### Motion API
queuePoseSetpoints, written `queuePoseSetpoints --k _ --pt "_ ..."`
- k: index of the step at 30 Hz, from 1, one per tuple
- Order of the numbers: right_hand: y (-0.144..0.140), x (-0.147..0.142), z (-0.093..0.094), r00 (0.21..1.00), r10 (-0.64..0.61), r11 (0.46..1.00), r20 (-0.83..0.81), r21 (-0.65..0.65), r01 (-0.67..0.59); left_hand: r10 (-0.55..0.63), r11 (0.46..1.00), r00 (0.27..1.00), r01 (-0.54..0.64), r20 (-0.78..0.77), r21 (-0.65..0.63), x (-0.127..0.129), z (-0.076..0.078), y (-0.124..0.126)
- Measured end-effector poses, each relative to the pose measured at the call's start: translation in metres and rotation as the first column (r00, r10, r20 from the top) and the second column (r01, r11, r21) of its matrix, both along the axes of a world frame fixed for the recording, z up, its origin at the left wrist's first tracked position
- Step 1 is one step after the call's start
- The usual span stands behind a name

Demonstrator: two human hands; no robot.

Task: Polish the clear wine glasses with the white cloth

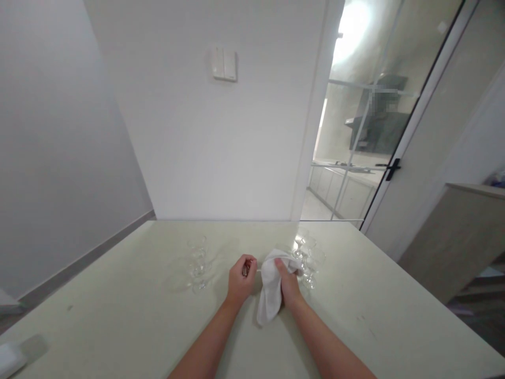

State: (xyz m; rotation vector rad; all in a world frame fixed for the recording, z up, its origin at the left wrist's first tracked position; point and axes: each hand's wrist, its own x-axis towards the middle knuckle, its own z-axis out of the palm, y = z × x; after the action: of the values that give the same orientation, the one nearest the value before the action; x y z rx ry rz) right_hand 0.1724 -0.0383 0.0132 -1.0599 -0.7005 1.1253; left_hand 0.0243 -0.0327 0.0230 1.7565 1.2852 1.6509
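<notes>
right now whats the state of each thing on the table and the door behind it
left hand: closed on a glass's stem
right hand: gripping the white cloth
white cloth: wrapped round the glass, tail hanging to the table
glasses on the left: upright, standing apart from the hands
glasses on the right: upright, beside the right hand
glass door: cannot tell if shut
table: pale, bearing all of it

white cloth (pixel 271 287), clear glasses (pixel 197 263), smooth table (pixel 118 295)
</notes>
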Motion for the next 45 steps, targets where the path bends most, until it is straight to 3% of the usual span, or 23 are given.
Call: queuePoseSetpoints --k 6,9,12,15,19,21,24,27,29,31,33,36,38,41,43,45 --pt "0.003 -0.003 -0.011 0.977 0.069 0.995 0.201 0.059 -0.082 -0.027 0.963 0.971 0.09 0.239 -0.255 0.0 -0.01 0.017" --pt "0.004 -0.002 -0.012 0.982 0.062 0.995 0.177 0.062 -0.073 -0.041 0.954 0.968 0.111 0.247 -0.278 0.001 -0.014 0.019" --pt "0.003 -0.002 -0.006 0.994 0.03 0.998 0.103 0.047 -0.035 -0.06 0.975 0.98 0.099 0.189 -0.201 0.002 -0.011 0.014" --pt "0.002 -0.003 -0.002 1.0 0.016 0.999 0.005 0.035 -0.016 -0.072 0.996 0.995 0.075 0.076 -0.037 0.002 -0.004 0.005" --pt "0.005 -0.004 -0.003 0.996 -0.008 0.999 -0.09 -0.035 0.005 -0.14 0.971 0.987 0.152 -0.077 0.183 0.0 0.002 -0.009" --pt "0.006 -0.004 -0.004 0.994 0.009 0.997 -0.11 -0.07 -0.017 -0.137 0.965 0.985 0.157 -0.11 0.211 0.0 0.002 -0.013" --pt "0.005 -0.002 -0.004 0.996 0.048 0.997 -0.069 -0.058 -0.052 -0.097 0.986 0.993 0.106 -0.071 0.129 0.002 0.0 -0.013" --pt "0.0 0.001 -0.003 0.994 0.075 0.997 0.081 0.03 -0.078 -0.077 0.995 0.986 0.086 0.148 -0.055 0.003 -0.001 -0.005" --pt "-0.004 0.003 -0.002 0.972 0.122 0.988 0.202 0.073 -0.139 -0.048 0.956 0.934 0.145 0.354 -0.254 0.003 -0.003 0.004" --pt "-0.007 0.003 -0.001 0.945 0.181 0.973 0.271 0.093 -0.213 -0.001 0.874 0.869 0.241 0.495 -0.422 0.001 -0.004 0.011" --pt "-0.007 0.003 -0.001 0.941 0.199 0.968 0.272 0.097 -0.233 0.013 0.829 0.835 0.298 0.55 -0.474 -0.001 -0.004 0.015" --pt "-0.002 0.003 -0.004 0.973 0.115 0.989 0.202 0.066 -0.131 -0.079 0.905 0.866 0.269 0.493 -0.328 -0.002 -0.001 0.011" --pt "0.001 0.004 -0.005 0.988 0.078 0.996 0.134 0.035 -0.084 -0.158 0.963 0.927 0.221 0.34 -0.155 -0.002 0.001 0.004" --pt "0.004 0.007 -0.006 0.992 0.084 0.996 0.09 0.001 -0.085 -0.198 0.98 0.977 0.195 0.082 0.044 -0.001 0.005 -0.007" --pt "0.003 0.009 -0.005 0.989 0.093 0.996 0.117 0.005 -0.094 -0.158 0.986 0.987 0.156 0.026 0.061 0.0 0.006 -0.01" --pt "0.0 0.01 -0.005 0.976 0.109 0.993 0.188 0.022 -0.115 -0.104 0.995 0.992 0.105 0.069 -0.004 0.001 0.006 -0.007"
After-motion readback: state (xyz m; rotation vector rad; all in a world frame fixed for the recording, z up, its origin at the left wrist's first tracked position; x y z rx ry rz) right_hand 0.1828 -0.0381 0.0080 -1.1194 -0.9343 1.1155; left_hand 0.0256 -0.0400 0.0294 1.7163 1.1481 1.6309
